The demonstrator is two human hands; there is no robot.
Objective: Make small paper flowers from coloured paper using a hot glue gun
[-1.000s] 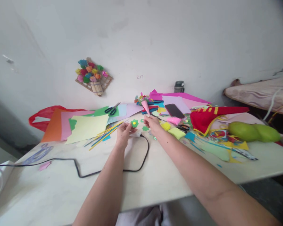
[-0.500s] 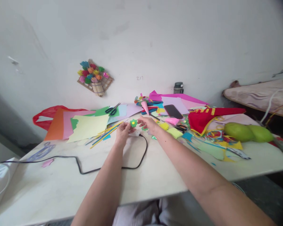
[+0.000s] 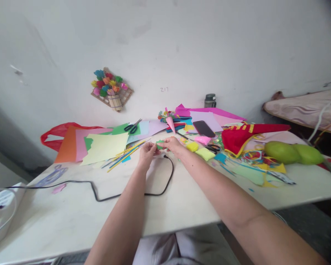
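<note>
A small green paper flower (image 3: 159,144) is pinched between my two hands, just above the middle of the table. My left hand (image 3: 147,152) has its fingers closed on the flower's left side. From the right, my right hand (image 3: 172,144) grips its other edge, fingertips together. The fingers cover most of the flower. Beneath the hands ends a black cable (image 3: 169,176) with its plug near the fingers. Thin yellow and blue paper strips (image 3: 124,156) lie left of my left hand. Yellow packets (image 3: 205,154) lie right of my right hand.
Coloured paper sheets (image 3: 105,148) and scissors (image 3: 132,127) lie back left. A pink paper cone (image 3: 170,124) and phone (image 3: 203,129) are behind the hands. More scissors (image 3: 213,148), red cloth (image 3: 234,139) and green mangoes (image 3: 281,151) are on the right. A power strip (image 3: 7,198) stands left.
My right hand has moved left to the green flower and now grips it too. The flower has turned, and its yellow centre is no longer seen. The view has shifted slightly.
</note>
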